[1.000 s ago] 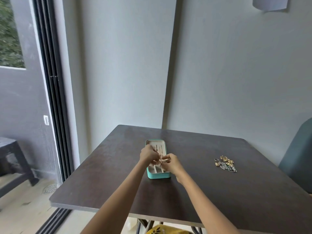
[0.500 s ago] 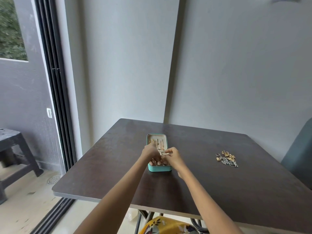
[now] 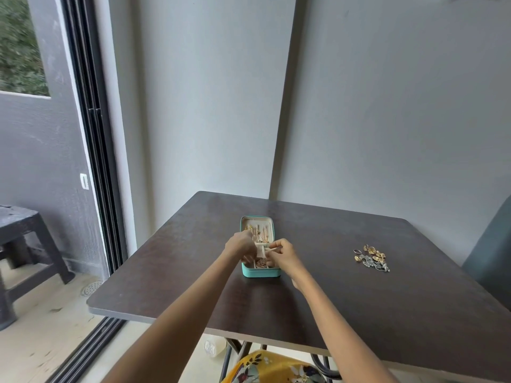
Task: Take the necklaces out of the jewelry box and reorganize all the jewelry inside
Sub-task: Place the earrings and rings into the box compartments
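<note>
The jewelry box (image 3: 260, 269) sits open on the table (image 3: 359, 313), its long axis running away from you, lid half at the far end and compartments at the near end. Gold pieces lie in the far half (image 3: 258, 233); more jewelry, reddish and tangled, sits in a near compartment (image 3: 260, 263). Your left hand (image 3: 241, 244) is over the box's left edge with its fingers curled down into the compartments; whether they pinch anything you cannot tell. Your right hand (image 3: 282, 254) is at the box's right edge, its fingers pinched on something thin and pale (image 3: 272, 247) that points back toward the box's middle. Both hands are equally close, meeting over the near half, so the work is likely there. Both forearms reach straight out. Well to the right of the box lies a pile of removed jewelry (image 3: 372, 258).
</note>
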`<state>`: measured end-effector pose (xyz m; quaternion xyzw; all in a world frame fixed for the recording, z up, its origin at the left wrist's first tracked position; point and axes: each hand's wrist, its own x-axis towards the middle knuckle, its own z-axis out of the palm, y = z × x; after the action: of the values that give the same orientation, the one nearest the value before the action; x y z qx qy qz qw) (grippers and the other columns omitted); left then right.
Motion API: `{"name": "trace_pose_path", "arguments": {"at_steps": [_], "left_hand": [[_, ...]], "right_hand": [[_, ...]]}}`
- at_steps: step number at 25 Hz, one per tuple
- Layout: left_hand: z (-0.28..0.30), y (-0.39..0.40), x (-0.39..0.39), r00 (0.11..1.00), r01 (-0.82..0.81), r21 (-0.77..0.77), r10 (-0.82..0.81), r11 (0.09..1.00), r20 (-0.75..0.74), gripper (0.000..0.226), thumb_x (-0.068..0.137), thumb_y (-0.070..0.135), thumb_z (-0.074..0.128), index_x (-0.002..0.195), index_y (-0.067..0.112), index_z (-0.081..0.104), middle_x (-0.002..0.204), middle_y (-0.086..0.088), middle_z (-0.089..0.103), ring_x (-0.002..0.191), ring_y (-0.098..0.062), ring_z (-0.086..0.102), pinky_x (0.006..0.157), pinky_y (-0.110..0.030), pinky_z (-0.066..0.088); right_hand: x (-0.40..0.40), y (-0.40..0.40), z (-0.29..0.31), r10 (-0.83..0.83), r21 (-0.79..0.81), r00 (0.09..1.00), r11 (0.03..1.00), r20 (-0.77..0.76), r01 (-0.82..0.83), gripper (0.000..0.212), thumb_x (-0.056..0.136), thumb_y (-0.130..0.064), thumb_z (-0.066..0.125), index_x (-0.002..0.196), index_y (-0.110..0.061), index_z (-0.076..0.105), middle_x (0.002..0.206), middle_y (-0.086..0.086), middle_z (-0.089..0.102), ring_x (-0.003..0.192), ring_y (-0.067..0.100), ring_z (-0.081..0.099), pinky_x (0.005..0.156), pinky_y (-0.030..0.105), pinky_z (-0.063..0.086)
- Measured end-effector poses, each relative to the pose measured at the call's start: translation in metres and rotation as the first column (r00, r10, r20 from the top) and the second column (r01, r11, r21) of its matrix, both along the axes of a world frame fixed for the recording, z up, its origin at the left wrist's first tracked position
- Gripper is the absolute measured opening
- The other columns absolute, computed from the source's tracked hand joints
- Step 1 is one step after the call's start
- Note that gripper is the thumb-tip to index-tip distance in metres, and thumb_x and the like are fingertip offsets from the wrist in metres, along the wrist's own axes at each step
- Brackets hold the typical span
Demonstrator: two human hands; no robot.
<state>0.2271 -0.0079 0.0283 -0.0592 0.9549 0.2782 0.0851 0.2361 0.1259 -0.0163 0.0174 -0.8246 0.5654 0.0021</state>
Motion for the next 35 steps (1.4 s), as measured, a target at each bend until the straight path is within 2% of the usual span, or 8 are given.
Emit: {"name": "trace_pose_path", "arguments": {"at_steps": [6, 13, 15, 19, 25, 28, 31, 35], "left_hand": [[-0.006, -0.004, 0.001, 0.999, 0.039, -0.15, -0.043, 0.988, -0.023, 0.033, 0.074, 0.021, 0.071, 0.106, 0.016, 0.064, 0.106, -0.003, 0.069, 0.099, -0.018, 0.067, 0.09, -0.031, 0.053], [0.007, -0.001, 0.003, 0.967, 0.235, -0.16, -0.213, 0.959, 0.142, 0.024, 0.077, 0.014, 0.069, 0.101, 0.013, 0.064, 0.061, 0.001, 0.053, 0.047, -0.01, 0.045, 0.037, -0.015, 0.036], [0.008, 0.002, 0.005, 0.963, 0.247, -0.168, -0.223, 0.954, 0.15, 0.029, 0.077, 0.014, 0.071, 0.104, 0.011, 0.061, 0.065, -0.002, 0.053, 0.052, -0.014, 0.046, 0.045, -0.021, 0.041], [0.001, 0.003, 0.004, 0.972, 0.219, -0.179, -0.2, 0.959, 0.12, 0.037, 0.075, 0.025, 0.074, 0.105, 0.01, 0.059, 0.1, -0.014, 0.064, 0.092, -0.028, 0.063, 0.087, -0.037, 0.052], [-0.008, -0.002, 0.0, 0.989, 0.148, -0.191, -0.146, 0.97, 0.024, 0.04, 0.074, 0.033, 0.073, 0.107, 0.013, 0.062, 0.112, -0.008, 0.067, 0.107, -0.024, 0.063, 0.09, -0.033, 0.051], [-0.003, -0.002, -0.001, 0.991, 0.126, -0.137, -0.132, 0.983, -0.033, 0.035, 0.08, 0.03, 0.065, 0.109, 0.01, 0.062, 0.114, -0.01, 0.066, 0.108, -0.026, 0.062, 0.089, -0.035, 0.05], [0.002, 0.004, -0.001, 0.979, 0.096, -0.095, -0.111, 0.991, -0.173, 0.028, 0.086, 0.024, 0.055, 0.109, 0.01, 0.062, 0.114, -0.01, 0.065, 0.107, -0.028, 0.06, 0.086, -0.035, 0.048], [0.001, 0.028, 0.002, 0.924, 0.229, -0.062, -0.237, 0.971, -0.301, 0.027, 0.091, 0.02, 0.051, 0.111, 0.011, 0.067, 0.12, -0.009, 0.065, 0.113, -0.026, 0.057, 0.091, -0.035, 0.044]], "right_hand": [[0.002, 0.0, 0.0, 0.05, 0.161, 0.998, 0.986, -0.041, -0.043, 0.023, 0.075, -0.007, 0.065, 0.08, -0.027, 0.054, 0.088, 0.005, 0.071, 0.083, 0.019, 0.066, 0.077, 0.034, 0.052], [0.0, -0.001, 0.001, 0.021, 0.146, 1.0, 0.989, -0.018, -0.018, 0.015, 0.079, -0.011, 0.057, 0.08, -0.025, 0.059, 0.081, 0.001, 0.068, 0.065, 0.013, 0.065, 0.076, 0.033, 0.054], [-0.001, 0.0, 0.003, 0.032, 0.163, 0.999, 0.986, -0.003, -0.032, 0.015, 0.077, -0.013, 0.058, 0.081, -0.027, 0.059, 0.085, 0.002, 0.069, 0.078, 0.017, 0.068, 0.081, 0.035, 0.054], [0.001, 0.0, 0.006, 0.081, 0.21, 0.997, 0.974, 0.006, -0.08, 0.023, 0.072, -0.01, 0.07, 0.09, -0.021, 0.059, 0.086, 0.003, 0.069, 0.085, 0.019, 0.066, 0.079, 0.032, 0.051], [0.002, -0.006, 0.003, 0.024, 0.204, 0.998, 0.979, -0.051, -0.013, 0.021, 0.071, -0.009, 0.072, 0.077, -0.023, 0.057, 0.073, -0.001, 0.064, 0.07, 0.015, 0.063, 0.07, 0.03, 0.053], [0.009, 0.0, 0.003, -0.096, -0.02, 0.989, 0.995, -0.111, 0.094, 0.011, 0.083, -0.004, 0.06, 0.083, -0.016, 0.06, 0.073, -0.001, 0.062, 0.055, 0.011, 0.059, 0.054, 0.023, 0.052], [0.013, 0.012, -0.003, -0.298, -0.17, 0.942, 0.947, -0.154, 0.272, 0.01, 0.082, -0.006, 0.062, 0.086, -0.016, 0.061, 0.076, -0.003, 0.061, 0.066, 0.012, 0.057, 0.064, 0.03, 0.05], [0.009, 0.022, -0.013, -0.279, -0.142, 0.96, 0.951, -0.018, 0.274, 0.011, 0.083, -0.016, 0.065, 0.092, -0.017, 0.06, 0.084, -0.003, 0.06, 0.075, 0.012, 0.055, 0.069, 0.027, 0.044]]}}
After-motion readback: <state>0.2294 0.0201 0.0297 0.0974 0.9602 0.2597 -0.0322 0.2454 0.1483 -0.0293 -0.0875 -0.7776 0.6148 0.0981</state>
